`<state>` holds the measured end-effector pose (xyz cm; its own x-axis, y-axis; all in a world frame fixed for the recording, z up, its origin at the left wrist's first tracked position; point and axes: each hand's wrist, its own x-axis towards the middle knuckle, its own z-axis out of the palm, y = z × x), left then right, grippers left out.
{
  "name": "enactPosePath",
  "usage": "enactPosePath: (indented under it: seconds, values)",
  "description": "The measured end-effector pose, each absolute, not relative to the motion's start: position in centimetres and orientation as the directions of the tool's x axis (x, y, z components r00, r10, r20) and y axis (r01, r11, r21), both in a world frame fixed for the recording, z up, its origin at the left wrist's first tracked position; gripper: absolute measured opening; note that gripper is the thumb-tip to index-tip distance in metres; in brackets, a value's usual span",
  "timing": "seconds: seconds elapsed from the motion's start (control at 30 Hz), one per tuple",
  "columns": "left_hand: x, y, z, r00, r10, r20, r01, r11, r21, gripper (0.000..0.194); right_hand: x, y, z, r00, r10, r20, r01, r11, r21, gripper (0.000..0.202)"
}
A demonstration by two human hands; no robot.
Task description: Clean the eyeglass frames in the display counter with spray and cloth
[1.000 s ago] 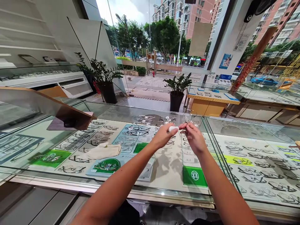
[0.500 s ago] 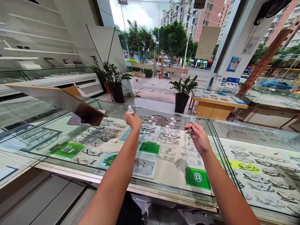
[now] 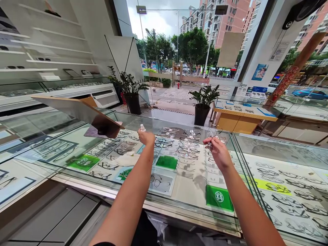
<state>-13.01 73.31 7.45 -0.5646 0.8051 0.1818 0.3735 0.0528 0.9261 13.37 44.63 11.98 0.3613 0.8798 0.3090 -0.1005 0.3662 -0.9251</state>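
Observation:
My left hand point(image 3: 146, 137) is wrapped round a small white spray bottle point(image 3: 142, 127), whose nozzle top shows above the fingers. A pair of thin-framed glasses point(image 3: 213, 131) is pinched in the fingertips of my right hand point(image 3: 217, 150). Both hands are above the glass display counter, apart from each other. Under the glass, rows of eyeglasses point(image 3: 188, 150) lie between and beyond the hands. A pale cloth point(image 3: 128, 160) is to the left of my left forearm.
A tilted brown board point(image 3: 84, 114), perhaps a mirror's back, stands at the left. Green squares point(image 3: 219, 197) mark the counter. Two potted plants point(image 3: 201, 114) stand beyond it, before a glass front.
The view has shifted slightly, so the scene sits a little lower and further right. The left hand has turned a little, tilting the bottle. Both hands keep their hold.

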Motion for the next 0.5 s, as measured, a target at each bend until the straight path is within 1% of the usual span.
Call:
enactPosePath:
  seconds: [0.2, 0.27, 0.33, 0.4, 0.43, 0.5]
  values:
    - [-12.8, 72.8, 7.6, -0.559, 0.804, 0.202, 0.379, 0.031, 0.925, 0.053, 13.1, 44.6, 12.1, 0.363, 0.882, 0.299, -0.135, 0.368, -0.920, 0.022]
    - [-12.3, 72.0, 8.4, -0.572, 0.786, 0.236, 0.388, 0.006, 0.922, 0.060, 13.0, 44.6, 12.2, 0.362, 0.886, 0.289, -0.155, 0.363, -0.919, 0.022]
    - [-11.7, 70.6, 9.8, -0.582, 0.756, 0.300, 0.416, -0.041, 0.909, 0.070, 13.0, 44.5, 12.3, 0.362, 0.889, 0.281, -0.187, 0.365, -0.912, 0.021]
    - [-11.2, 68.5, 11.6, -0.564, 0.722, 0.401, 0.458, -0.130, 0.879, 0.078, 13.1, 44.4, 12.3, 0.376, 0.885, 0.275, -0.214, 0.372, -0.903, 0.020]
    - [-11.1, 67.3, 12.6, -0.532, 0.686, 0.496, 0.468, -0.250, 0.848, 0.077, 13.2, 44.3, 12.3, 0.384, 0.883, 0.269, -0.226, 0.373, -0.900, 0.019]
    - [-11.4, 64.9, 14.6, -0.382, 0.636, 0.671, 0.467, -0.494, 0.734, 0.072, 13.4, 44.2, 12.2, 0.392, 0.884, 0.256, -0.247, 0.369, -0.896, 0.018]
